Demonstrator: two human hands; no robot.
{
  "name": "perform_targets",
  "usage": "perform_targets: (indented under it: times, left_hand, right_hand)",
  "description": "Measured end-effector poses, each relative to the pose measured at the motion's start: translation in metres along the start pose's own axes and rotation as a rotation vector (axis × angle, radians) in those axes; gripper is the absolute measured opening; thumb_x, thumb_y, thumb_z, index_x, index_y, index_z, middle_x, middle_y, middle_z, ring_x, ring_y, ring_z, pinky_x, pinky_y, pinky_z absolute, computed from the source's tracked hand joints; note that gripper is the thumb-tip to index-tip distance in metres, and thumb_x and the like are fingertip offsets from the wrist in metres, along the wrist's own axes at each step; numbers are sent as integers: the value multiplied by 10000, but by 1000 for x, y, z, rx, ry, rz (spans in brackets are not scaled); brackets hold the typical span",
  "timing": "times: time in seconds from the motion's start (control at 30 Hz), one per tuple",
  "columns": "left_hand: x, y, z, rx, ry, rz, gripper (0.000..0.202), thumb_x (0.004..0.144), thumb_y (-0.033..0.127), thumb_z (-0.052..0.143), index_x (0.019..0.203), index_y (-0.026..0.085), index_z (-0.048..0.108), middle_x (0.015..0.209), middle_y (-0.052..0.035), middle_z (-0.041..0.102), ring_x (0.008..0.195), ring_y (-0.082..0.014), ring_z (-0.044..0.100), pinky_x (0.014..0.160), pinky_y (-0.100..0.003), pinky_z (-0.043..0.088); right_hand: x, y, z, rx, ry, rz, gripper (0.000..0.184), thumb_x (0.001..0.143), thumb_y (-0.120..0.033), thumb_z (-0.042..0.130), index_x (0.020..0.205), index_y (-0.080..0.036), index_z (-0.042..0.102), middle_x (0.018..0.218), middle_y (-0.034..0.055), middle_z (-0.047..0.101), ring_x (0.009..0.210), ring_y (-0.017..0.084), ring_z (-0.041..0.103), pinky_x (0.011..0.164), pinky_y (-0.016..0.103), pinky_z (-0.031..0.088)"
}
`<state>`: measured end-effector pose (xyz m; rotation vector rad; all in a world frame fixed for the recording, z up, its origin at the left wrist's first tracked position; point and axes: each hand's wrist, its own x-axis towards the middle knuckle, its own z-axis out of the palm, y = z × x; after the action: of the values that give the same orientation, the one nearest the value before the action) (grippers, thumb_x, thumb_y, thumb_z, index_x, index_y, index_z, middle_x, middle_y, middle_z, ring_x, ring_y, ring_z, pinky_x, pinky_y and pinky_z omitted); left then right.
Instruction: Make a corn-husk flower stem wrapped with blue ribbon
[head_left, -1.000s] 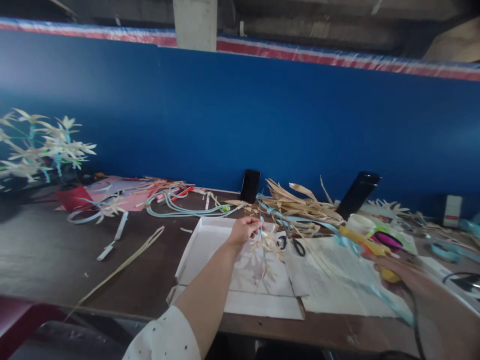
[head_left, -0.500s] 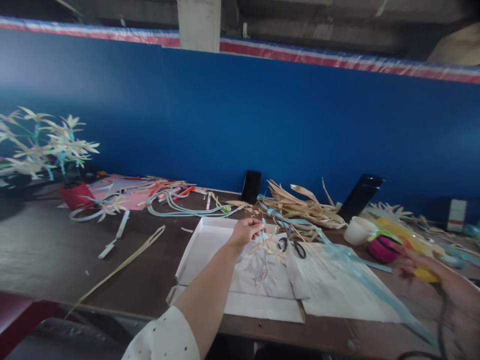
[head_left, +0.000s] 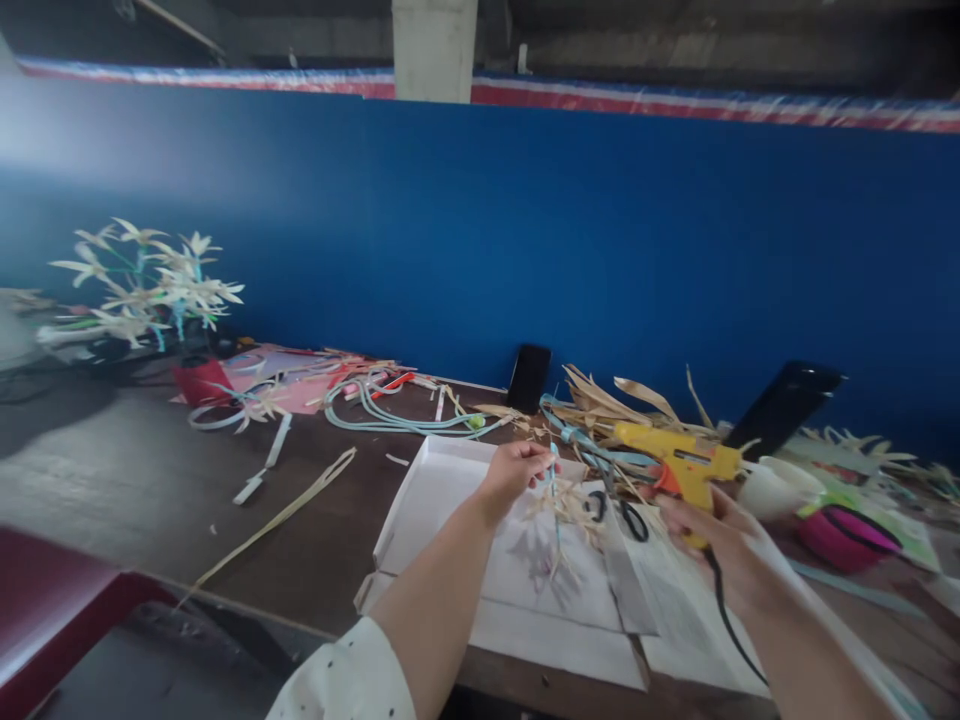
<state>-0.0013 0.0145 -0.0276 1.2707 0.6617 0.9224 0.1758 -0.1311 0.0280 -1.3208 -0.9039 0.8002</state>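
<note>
My left hand [head_left: 516,474] is closed in a pinch on the blue stem of a husk flower [head_left: 564,506], whose pale petals hang downward over a white cardboard tray [head_left: 442,492]. A yellow glue gun [head_left: 694,462] is in my right hand [head_left: 716,530], wrapped round its handle. Its orange trigger is by my fingers, and a black cord runs down from the grip. The nozzle points left toward the flower but stays apart from it. Black-handled scissors [head_left: 634,522] lie between the two hands, partly over the tray's right edge.
Dried husks [head_left: 600,400] are heaped behind the tray. A phone [head_left: 529,380] leans on the blue partition [head_left: 465,240]. To the right are a white cup [head_left: 780,488] and a pink container [head_left: 847,540]. Finished flowers [head_left: 180,285] rise at left above a red pot [head_left: 202,382].
My right hand has lifted the glue gun from the right side of the table and brought it left, near the flower. The left hand keeps its pinch. The view has shifted slightly.
</note>
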Motion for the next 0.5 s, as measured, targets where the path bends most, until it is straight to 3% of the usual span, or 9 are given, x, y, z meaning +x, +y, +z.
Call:
perform_targets:
  times: [0.1, 0.23, 0.37, 0.5]
  left_hand:
    - [2, -2, 1, -3, -9, -3, 291, 656, 393, 659, 753, 119, 665, 755, -64, 683, 540, -61, 440, 478, -188, 325]
    - [2, -2, 1, -6, 8, 0, 283, 657, 380, 657, 755, 115, 662, 756, -68, 681, 546, -63, 450, 482, -187, 335]
    - [-1, 3, 1, 4, 27, 20, 271, 665, 365, 649, 755, 110, 660, 761, -73, 680, 548, -65, 446, 477, -184, 339]
    - [-3, 7, 3, 17, 41, 10, 248, 673, 339, 637, 763, 109, 662, 742, -72, 676, 548, -67, 440, 472, -182, 336]
  right_hand:
    - [-4, 9, 9, -62, -81, 49, 400, 658, -402, 731, 959, -169, 608, 632, -4, 527, 459, 72, 370, 349, 190, 222]
    - [-14, 10, 20, -182, -62, 91, 340, 670, -463, 699, 794, -173, 575, 545, -34, 461, 431, 69, 354, 359, 197, 224]
    - [-13, 17, 27, -287, -29, 38, 347, 684, -464, 675, 614, -187, 478, 502, -38, 433, 412, 66, 339, 362, 204, 228]
    - [-7, 35, 27, -320, -17, -4, 387, 689, -506, 652, 576, -190, 460, 485, -34, 425, 423, 79, 363, 377, 209, 262]
